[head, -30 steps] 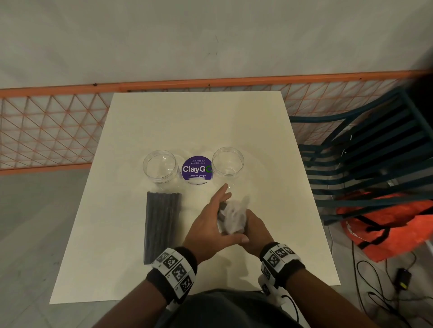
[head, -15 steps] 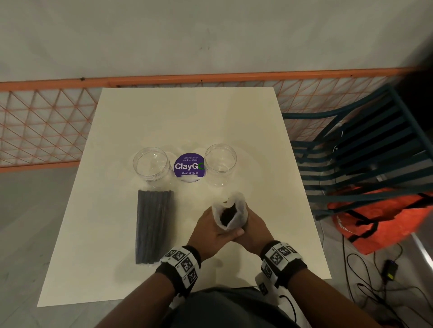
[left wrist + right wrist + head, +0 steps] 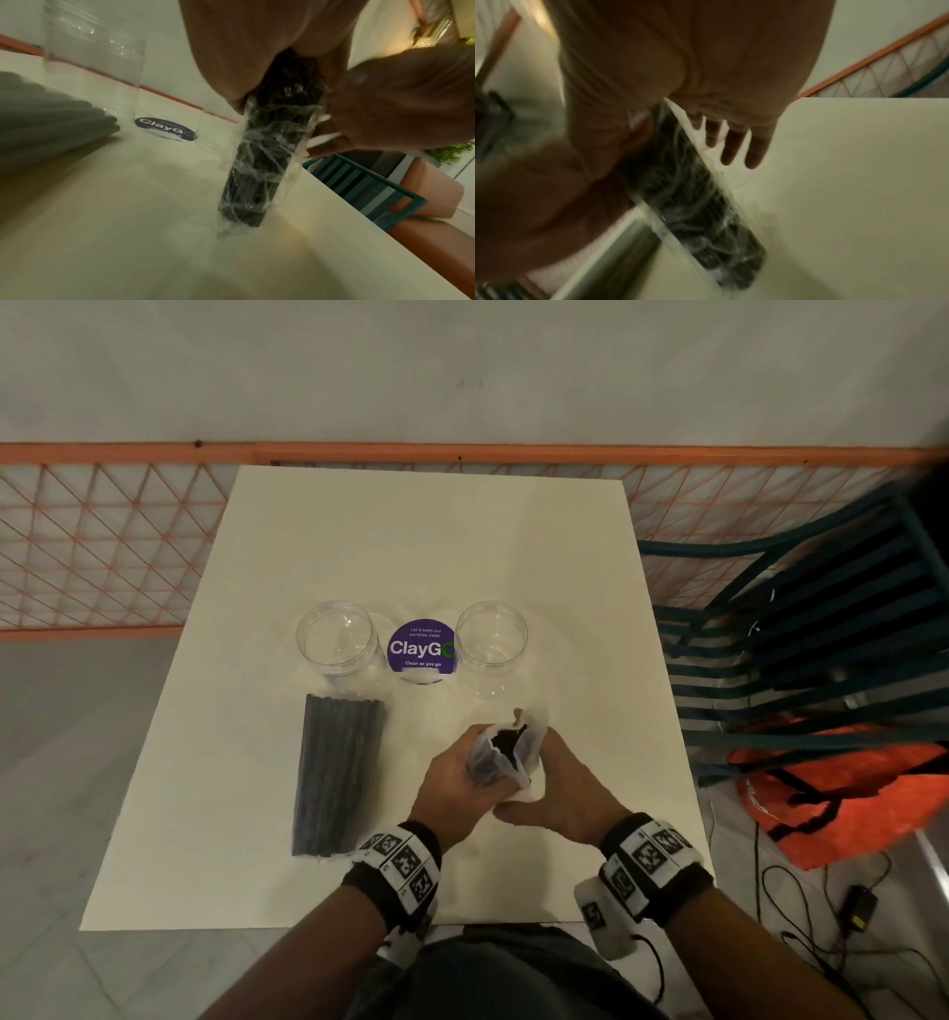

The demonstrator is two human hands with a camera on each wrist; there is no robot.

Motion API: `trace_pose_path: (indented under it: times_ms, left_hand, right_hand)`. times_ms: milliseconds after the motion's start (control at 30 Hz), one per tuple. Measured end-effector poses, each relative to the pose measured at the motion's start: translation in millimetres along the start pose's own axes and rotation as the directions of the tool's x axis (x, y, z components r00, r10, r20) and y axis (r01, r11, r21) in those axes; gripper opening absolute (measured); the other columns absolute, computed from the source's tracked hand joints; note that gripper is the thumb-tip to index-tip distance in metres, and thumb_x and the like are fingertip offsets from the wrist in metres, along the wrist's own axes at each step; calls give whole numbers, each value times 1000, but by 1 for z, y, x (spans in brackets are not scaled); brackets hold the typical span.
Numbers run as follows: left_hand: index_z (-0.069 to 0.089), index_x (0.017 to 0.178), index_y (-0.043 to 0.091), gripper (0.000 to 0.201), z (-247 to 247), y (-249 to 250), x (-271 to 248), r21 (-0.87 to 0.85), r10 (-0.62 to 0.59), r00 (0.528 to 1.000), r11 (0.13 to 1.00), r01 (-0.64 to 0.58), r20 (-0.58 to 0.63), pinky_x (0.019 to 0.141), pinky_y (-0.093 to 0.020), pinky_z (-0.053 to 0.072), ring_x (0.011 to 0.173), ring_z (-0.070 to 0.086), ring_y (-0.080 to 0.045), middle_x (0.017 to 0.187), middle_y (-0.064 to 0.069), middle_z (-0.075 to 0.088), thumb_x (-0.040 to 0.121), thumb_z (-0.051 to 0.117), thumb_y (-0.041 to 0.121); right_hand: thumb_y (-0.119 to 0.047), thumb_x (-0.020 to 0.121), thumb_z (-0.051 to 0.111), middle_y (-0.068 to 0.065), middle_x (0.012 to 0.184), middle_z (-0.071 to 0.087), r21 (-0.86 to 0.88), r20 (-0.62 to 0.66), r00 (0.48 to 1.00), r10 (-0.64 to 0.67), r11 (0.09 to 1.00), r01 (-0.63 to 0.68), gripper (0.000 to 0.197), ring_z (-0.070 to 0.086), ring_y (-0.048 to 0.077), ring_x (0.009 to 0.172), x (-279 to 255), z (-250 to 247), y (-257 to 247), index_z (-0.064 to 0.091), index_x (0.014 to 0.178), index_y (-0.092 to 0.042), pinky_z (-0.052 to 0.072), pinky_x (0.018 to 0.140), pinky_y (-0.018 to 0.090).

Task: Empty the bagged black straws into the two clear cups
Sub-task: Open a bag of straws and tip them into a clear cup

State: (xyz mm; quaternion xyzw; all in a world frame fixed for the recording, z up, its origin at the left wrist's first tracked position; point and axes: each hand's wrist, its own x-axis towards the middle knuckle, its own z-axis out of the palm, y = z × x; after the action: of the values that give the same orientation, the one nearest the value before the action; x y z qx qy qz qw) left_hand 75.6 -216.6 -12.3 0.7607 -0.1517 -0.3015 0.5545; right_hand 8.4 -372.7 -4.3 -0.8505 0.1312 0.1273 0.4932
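Two empty clear cups [image 3: 336,634] [image 3: 491,635] stand side by side at mid-table. A sealed bag of black straws [image 3: 336,778] lies flat in front of the left cup. A second clear bag of black straws [image 3: 506,752] [image 3: 259,162] [image 3: 698,203] stands upright with its bottom on the table and its mouth open upward. My left hand [image 3: 452,778] [image 3: 257,50] grips it near the top. My right hand [image 3: 565,788] [image 3: 680,60] holds its other side, thumb beneath the mouth and fingers [image 3: 734,150] straight down along the plastic.
A round purple ClayGo sticker [image 3: 421,649] lies between the cups on the white table [image 3: 411,531]. A teal slatted chair [image 3: 796,618] and an orange bag [image 3: 847,793] sit close on the right. An orange mesh fence [image 3: 102,536] runs behind; cables [image 3: 847,906] lie on the floor.
My left hand's fingers, stretched over the bag's top a second ago, have closed round the bag. The bag's mouth now stands open and the black straw ends show inside.
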Motion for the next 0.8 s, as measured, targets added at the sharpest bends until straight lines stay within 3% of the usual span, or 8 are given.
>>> trace_pose_path:
  times_ms: [67, 200, 267, 333, 400, 567, 667, 800]
  left_hand:
    - [59, 117, 21, 36, 2, 1, 1, 11, 1, 999, 1000, -1, 34, 91, -35, 56, 100, 67, -20, 110, -6, 70, 84, 75, 20]
    - [60, 117, 12, 41, 10, 3, 2, 163, 93, 993, 981, -105, 78, 93, -51, 52, 104, 63, -26, 112, -10, 66, 85, 65, 38]
    - [50, 135, 12, 75, 9, 5, 1, 233, 78, 993, 968, -97, 90, 105, -51, 45, 123, 55, -25, 132, -8, 59, 71, 80, 39]
    - [21, 153, 13, 116, -1, 11, -1, 230, 45, 989, 970, -76, 139, 118, -44, 31, 141, 37, -18, 154, -2, 37, 63, 89, 39]
    - [1, 155, 19, 128, -13, 17, -7, 157, 0, 980, 987, -32, 198, 119, -31, 23, 145, 24, -9, 159, 9, 20, 65, 91, 28]
    - [3, 155, 30, 125, -19, 23, -11, 101, 24, 981, 994, -44, 195, 100, 1, 27, 141, 25, 0, 161, 13, 21, 66, 90, 25]
    - [12, 155, 33, 115, -7, 20, -9, -3, 2, 985, 1000, -2, 172, 100, -10, 39, 137, 39, -7, 154, 11, 38, 69, 88, 24]
    - [31, 144, 39, 89, 1, 8, -9, -25, 17, 991, 1000, -14, 130, 102, -12, 40, 129, 47, 3, 135, 24, 51, 74, 85, 27]
  right_hand:
    - [-22, 71, 87, -29, 137, 41, 159, -9, 997, -79, 984, 79, 96, 40, -16, 124, -9, -11, -4, 26, 140, -46, 34, 99, 2]
    - [-53, 60, 86, -25, 124, 54, 47, -96, 995, -34, 998, 39, 88, 54, 1, 115, -1, 4, -11, 40, 134, -36, 44, 101, 24]
    - [-58, 61, 82, -19, 107, 63, -1, -193, 981, -22, 1000, 22, 72, 61, 5, 100, 4, 9, -13, 51, 121, -33, 49, 91, 27]
    - [-59, 63, 76, -16, 100, 65, -20, -225, 974, -37, 999, 33, 62, 63, 7, 93, 3, 10, -13, 55, 115, -33, 50, 85, 25]
    - [-57, 66, 74, -15, 96, 65, -49, -215, 975, -52, 998, 42, 56, 63, 7, 88, 2, 10, -10, 54, 113, -32, 51, 81, 25]
    - [-68, 66, 47, -10, 93, 61, -151, -156, 982, -105, 985, 81, 68, 58, 11, 81, 3, 13, -7, 57, 112, -18, 52, 77, 28]
    - [-60, 72, 52, -9, 91, 59, -148, -140, 981, -134, 983, 113, 58, 56, 12, 80, 4, 18, 1, 60, 107, -14, 52, 72, 29]
    - [-33, 77, 75, -10, 95, 59, -117, -134, 987, -91, 990, 75, 38, 57, 12, 84, 6, 22, 8, 62, 108, -17, 52, 75, 30]
